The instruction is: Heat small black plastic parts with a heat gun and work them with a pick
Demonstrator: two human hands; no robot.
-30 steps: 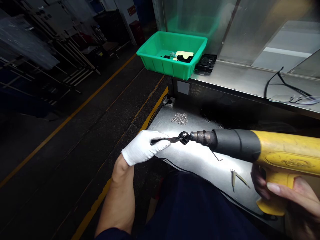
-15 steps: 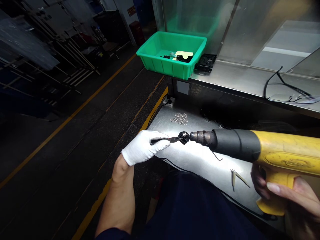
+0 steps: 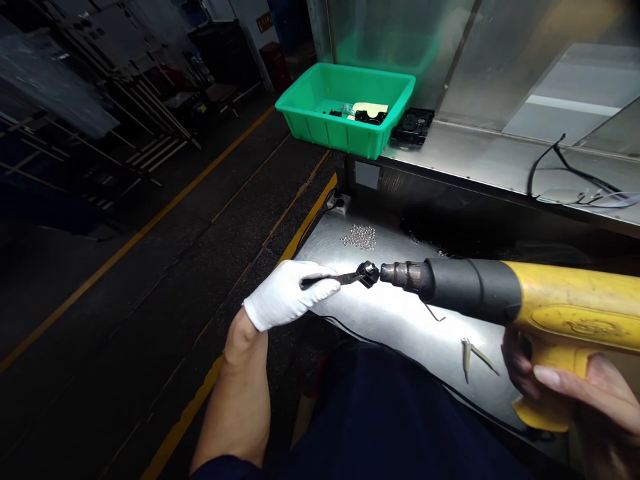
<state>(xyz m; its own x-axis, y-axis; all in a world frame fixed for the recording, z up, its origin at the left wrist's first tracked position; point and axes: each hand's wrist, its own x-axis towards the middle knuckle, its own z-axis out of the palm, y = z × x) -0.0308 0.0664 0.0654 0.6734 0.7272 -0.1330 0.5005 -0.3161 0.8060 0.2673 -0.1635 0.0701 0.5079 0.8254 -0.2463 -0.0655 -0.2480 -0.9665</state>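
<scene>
My left hand [image 3: 287,293], in a white glove, is closed around a dark plier-like tool [image 3: 347,279]. At the tool's tip sits a small black part [image 3: 369,274] with a shiny metal piece in it. My bare right hand [image 3: 575,387] grips the handle of a yellow heat gun [image 3: 575,300]. The gun's stepped metal nozzle [image 3: 403,274] points left, close to the black part, with a narrow gap between them. Beneath both hands lies the metal worktop [image 3: 400,327].
Small shiny balls [image 3: 360,237] lie in a cluster on the worktop. Yellow-handled pliers [image 3: 473,357] and a hex key [image 3: 435,313] rest nearer me. On the raised shelf are a green bin [image 3: 330,133], black parts [image 3: 414,127] and glasses [image 3: 580,180]. A socket block [image 3: 339,202] sits at the left corner.
The view has shifted very slightly. Both hands, the black part and the heat gun hold the same positions.
</scene>
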